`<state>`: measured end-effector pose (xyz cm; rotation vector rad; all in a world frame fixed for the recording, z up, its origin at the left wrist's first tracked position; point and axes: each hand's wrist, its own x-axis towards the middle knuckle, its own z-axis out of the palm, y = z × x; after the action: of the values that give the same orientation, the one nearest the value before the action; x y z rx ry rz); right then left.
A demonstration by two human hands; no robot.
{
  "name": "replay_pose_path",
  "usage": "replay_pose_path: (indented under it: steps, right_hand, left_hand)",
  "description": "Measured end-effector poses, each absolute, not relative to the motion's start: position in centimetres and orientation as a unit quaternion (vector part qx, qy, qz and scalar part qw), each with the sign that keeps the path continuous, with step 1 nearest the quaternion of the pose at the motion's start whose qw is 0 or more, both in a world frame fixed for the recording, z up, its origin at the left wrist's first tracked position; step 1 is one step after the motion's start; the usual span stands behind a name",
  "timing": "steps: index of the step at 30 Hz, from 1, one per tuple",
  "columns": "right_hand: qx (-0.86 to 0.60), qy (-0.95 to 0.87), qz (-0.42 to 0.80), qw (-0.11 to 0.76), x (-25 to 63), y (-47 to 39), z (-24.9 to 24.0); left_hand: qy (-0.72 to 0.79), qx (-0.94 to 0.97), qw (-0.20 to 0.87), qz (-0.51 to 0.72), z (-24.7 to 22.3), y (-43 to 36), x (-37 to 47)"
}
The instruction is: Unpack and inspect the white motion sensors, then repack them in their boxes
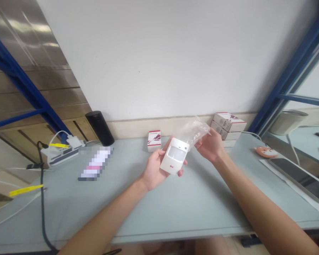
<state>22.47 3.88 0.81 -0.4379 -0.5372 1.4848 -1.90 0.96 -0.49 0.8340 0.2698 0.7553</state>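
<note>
A white motion sensor (pixel 174 156) with a domed lens window and a small red mark lies tilted in my left hand (pixel 154 169), its fingers wrapped behind and around it. Just right of the sensor's upper end, my right hand (pixel 211 146) pinches a clear plastic bag (pixel 197 130). The bag is crumpled and reaches close to the sensor's top corner; whether they touch I cannot tell. Behind my left hand a small white and red box (pixel 154 140) stands on the grey table (pixel 175 209).
Several white and red boxes (pixel 228 126) are stacked by the wall behind my right hand. A black cylinder (pixel 99 127), a pixelated flat object (pixel 95 164) and a power strip (pixel 65 155) with cables are on the left. An orange mouse (pixel 266 152) and a dark tablet-like slab (pixel 300 177) lie right.
</note>
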Motion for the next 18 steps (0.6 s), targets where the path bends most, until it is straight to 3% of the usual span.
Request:
replay_pose_path:
  steps: [6,13,18]
  right_hand:
    - [-0.237,-0.346,0.666,0.618,20.5,2.7,1.4]
    - [-0.242,-0.560,0.682,0.404,17.6,1.0,1.1]
    - [-0.232,-0.561,0.670,0.427,17.0,1.0,0.9]
  left_hand:
    - [0.126,0.395,0.816,0.403,-0.5,1.0,-1.9]
    - [0.181,0.455,0.777,0.396,-0.7,1.1,-1.9]
    - [0.219,0.478,0.737,0.425,-1.4,1.3,-1.7]
